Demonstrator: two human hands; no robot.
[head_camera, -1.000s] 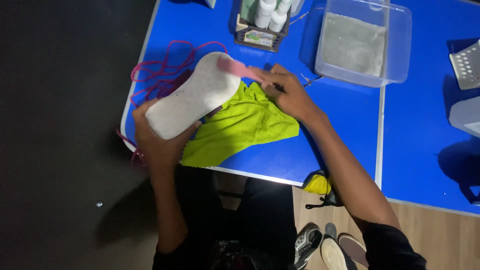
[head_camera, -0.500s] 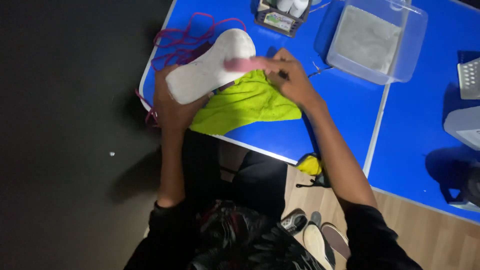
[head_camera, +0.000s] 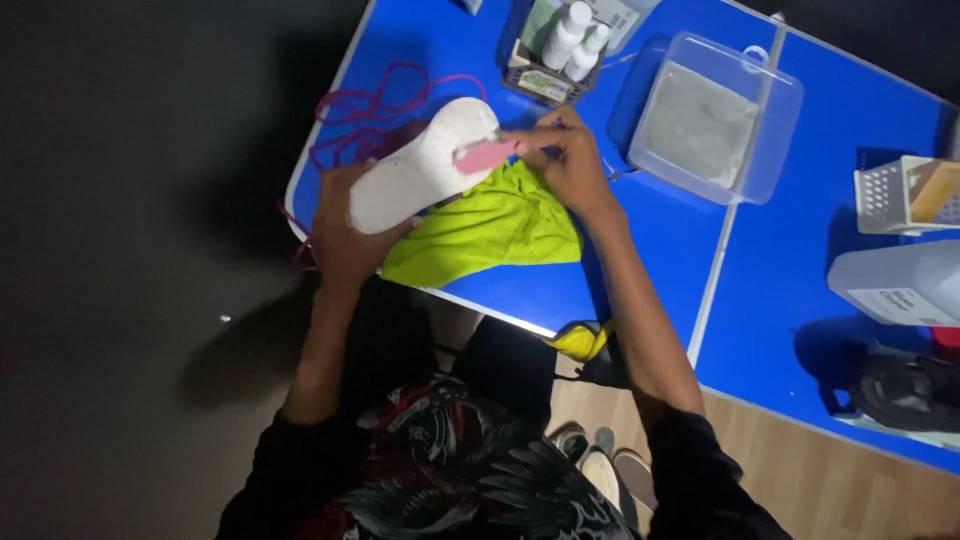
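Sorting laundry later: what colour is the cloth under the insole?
Bright yellow-green; the cloth shows clearly in the head view.

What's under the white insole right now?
Below the white insole lie the yellow-green cloth and pink cord on the blue table. The left hand hides its near end.

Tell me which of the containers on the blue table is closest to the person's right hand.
The small basket of white bottles, just above the right hand. The clear plastic box lies farther right, and the white crate sits near the table's right edge.
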